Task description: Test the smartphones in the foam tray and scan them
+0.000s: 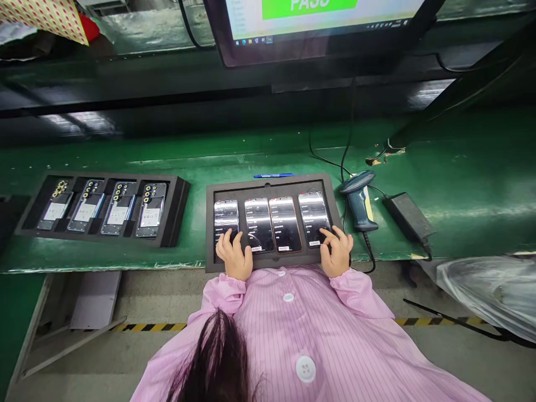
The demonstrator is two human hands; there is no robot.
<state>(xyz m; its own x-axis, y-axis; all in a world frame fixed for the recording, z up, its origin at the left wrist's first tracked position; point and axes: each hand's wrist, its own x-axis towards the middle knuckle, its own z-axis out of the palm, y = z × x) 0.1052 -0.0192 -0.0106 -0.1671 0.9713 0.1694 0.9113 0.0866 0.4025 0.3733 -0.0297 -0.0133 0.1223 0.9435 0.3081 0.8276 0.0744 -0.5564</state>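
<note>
A black foam tray point(268, 183) lies at the bench's front edge with several smartphones in it, screens up and lit with lines of text. My left hand point(235, 255) rests over the lower part of the leftmost smartphone point(226, 215), fingers apart. At the other end, the fingers of my right hand point(336, 252) are spread at the lower right corner of the rightmost smartphone point(313, 212). Two more phones, a middle-left one point(258, 223) and an orange-edged one point(285, 223), lie side by side between my hands. Neither hand grips anything.
Left on the green bench point(201, 167), a second foam tray point(178, 209) holds several phones with their backs exposed. A blue pen point(274, 175) lies behind my tray. To the right are a barcode scanner point(360, 204), a black power adapter point(408, 215) and cables. A monitor point(326, 33) shows PASS.
</note>
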